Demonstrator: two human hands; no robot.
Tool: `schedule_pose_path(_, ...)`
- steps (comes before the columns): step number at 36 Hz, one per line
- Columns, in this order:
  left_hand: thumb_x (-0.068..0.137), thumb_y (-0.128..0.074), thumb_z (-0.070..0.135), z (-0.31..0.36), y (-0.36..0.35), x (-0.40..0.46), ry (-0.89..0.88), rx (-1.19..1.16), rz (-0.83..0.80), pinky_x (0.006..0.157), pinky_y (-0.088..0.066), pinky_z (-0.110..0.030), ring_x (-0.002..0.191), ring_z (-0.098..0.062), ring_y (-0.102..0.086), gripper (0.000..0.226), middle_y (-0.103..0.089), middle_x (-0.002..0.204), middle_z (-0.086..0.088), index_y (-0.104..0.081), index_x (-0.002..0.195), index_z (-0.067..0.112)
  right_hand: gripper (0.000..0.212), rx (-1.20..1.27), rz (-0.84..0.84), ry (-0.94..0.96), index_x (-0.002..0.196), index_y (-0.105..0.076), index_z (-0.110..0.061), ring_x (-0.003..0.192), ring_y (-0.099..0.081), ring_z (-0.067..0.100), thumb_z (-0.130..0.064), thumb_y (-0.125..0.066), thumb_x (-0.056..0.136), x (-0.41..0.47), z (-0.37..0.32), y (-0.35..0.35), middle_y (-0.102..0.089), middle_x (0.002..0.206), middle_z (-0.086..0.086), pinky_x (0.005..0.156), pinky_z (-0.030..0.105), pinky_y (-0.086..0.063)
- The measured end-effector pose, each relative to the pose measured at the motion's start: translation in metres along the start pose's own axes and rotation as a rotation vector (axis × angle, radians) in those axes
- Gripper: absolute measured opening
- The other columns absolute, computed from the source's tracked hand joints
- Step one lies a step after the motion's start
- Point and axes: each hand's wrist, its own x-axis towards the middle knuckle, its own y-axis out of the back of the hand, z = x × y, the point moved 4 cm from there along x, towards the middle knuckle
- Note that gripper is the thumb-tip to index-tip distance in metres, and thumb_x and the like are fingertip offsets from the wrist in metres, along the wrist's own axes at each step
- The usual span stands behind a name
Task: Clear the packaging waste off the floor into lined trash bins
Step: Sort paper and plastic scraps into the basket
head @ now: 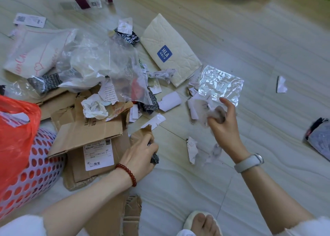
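Her left hand [141,151] clutches dark scraps, her right hand [221,123] pinches clear wrap beside foil [220,84]; better to bundle both loads before reaching left to the bin [35,168].

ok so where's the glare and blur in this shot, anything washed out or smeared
Head view: strongest glare on the crinkled clear plastic sheet, washed nearly white; the right hand and the scraps it grips are motion-smeared; the left hand is sharper; wide-angle bending shows toward the edges, and the red-lined bin at the left edge is soft.
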Motion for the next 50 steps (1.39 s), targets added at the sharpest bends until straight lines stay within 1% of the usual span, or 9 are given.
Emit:
schedule_pose_path(2, 0.053, -0.085, 0.011, 0.004, -0.003, 0.009, -0.053, 0.013, -0.014, 0.033, -0.036, -0.024, 0.058, -0.017, -0.047, 0.039, -0.052, 0.082, -0.003, -0.047, 0.064, 0.015, 0.055, -0.169, -0.21, -0.065, 0.132, -0.034, -0.025, 0.07, -0.051, -0.005, -0.003, -0.052, 0.085, -0.008, 0.005, 0.002, -0.048, 0.091, -0.011, 0.058, 0.012, -0.04)
schedule_pose_path(6, 0.045, -0.088, 0.015, 0.015, -0.003, 0.022, -0.091, 0.096, -0.025, 0.031, -0.03, -0.021, 0.055, -0.017, -0.052, 0.041, -0.052, 0.072, -0.001, -0.05, 0.061, 0.016, 0.066, -0.584, -0.541, -0.148, 0.141, -0.024, -0.025, 0.108, -0.055, 0.029, -0.017, -0.055, 0.084, -0.032, 0.04, -0.016, -0.059, 0.116, 0.011, 0.085, 0.033, -0.044)
schedule_pose_path(11, 0.027, -0.086, 0.017, 0.022, 0.002, 0.039, -0.045, 0.291, -0.041, 0.041, 0.003, -0.017, 0.057, -0.015, -0.055, 0.044, -0.056, 0.07, 0.003, -0.058, 0.06, 0.021, 0.056, -0.757, -0.419, -0.179, 0.134, -0.025, -0.023, 0.09, -0.059, 0.033, -0.03, -0.051, 0.085, -0.047, 0.059, -0.041, -0.063, 0.094, 0.008, 0.062, 0.032, -0.037)
schedule_pose_path(15, 0.071, -0.069, 0.011, 0.015, 0.006, 0.068, 0.121, 0.316, 0.007, 0.054, -0.041, -0.031, 0.101, -0.024, -0.05, 0.039, -0.051, 0.112, -0.005, -0.056, 0.108, 0.015, 0.034, -0.82, -0.344, -0.116, 0.119, -0.037, -0.018, 0.091, -0.059, 0.032, -0.033, -0.046, 0.09, -0.047, 0.055, -0.049, -0.065, 0.098, 0.007, 0.06, 0.031, -0.032)
schedule_pose_path(19, 0.031, -0.081, 0.002, 0.002, 0.003, 0.085, 0.244, 0.43, 0.098, 0.036, -0.035, -0.02, 0.059, -0.024, -0.057, 0.045, -0.058, 0.065, -0.006, -0.062, 0.07, 0.011, 0.026, -0.773, -0.303, -0.153, 0.107, -0.043, -0.015, 0.09, -0.058, 0.032, -0.034, -0.044, 0.089, -0.041, 0.057, -0.046, -0.064, 0.096, 0.006, 0.062, 0.031, -0.033)
schedule_pose_path(27, 0.034, -0.077, -0.008, 0.007, -0.003, 0.083, 0.208, 0.423, 0.143, 0.036, -0.031, -0.018, 0.05, -0.025, -0.056, 0.036, -0.056, 0.056, -0.009, -0.062, 0.062, 0.008, 0.018, -0.769, -0.233, -0.092, 0.103, -0.051, -0.014, 0.087, -0.057, 0.032, -0.026, -0.046, 0.09, -0.047, 0.062, -0.044, -0.048, 0.109, 0.003, 0.062, 0.032, -0.038)
schedule_pose_path(40, 0.045, -0.081, -0.004, 0.028, 0.025, 0.075, 0.099, 0.151, 0.249, 0.041, -0.031, -0.02, 0.069, -0.028, -0.06, 0.035, -0.06, 0.067, -0.004, -0.063, 0.072, 0.012, 0.016, -0.369, -0.081, -0.168, 0.096, -0.049, -0.01, 0.07, -0.045, 0.026, -0.016, -0.056, 0.083, -0.032, 0.044, -0.025, -0.05, 0.074, 0.003, 0.059, 0.032, -0.03)
schedule_pose_path(46, 0.075, -0.063, 0.006, 0.042, 0.118, 0.078, 0.129, -0.155, 0.462, 0.074, -0.043, -0.035, 0.096, -0.027, -0.053, 0.018, -0.063, 0.094, -0.009, -0.062, 0.093, 0.008, 0.016, -0.046, 0.035, -0.042, 0.078, -0.043, -0.015, 0.058, -0.034, 0.011, -0.007, -0.056, 0.083, -0.01, -0.025, -0.017, -0.037, 0.065, -0.003, 0.055, 0.025, -0.028)
schedule_pose_path(50, 0.074, -0.061, 0.004, 0.031, 0.191, 0.059, 0.186, -0.261, 0.67, 0.064, -0.039, -0.031, 0.082, -0.026, -0.055, 0.014, -0.063, 0.086, -0.008, -0.057, 0.086, 0.01, 0.025, 0.106, 0.067, 0.092, 0.072, -0.04, -0.022, 0.061, -0.035, 0.008, -0.006, -0.055, 0.084, -0.003, -0.094, -0.027, -0.039, 0.07, 0.0, 0.058, 0.022, -0.032)
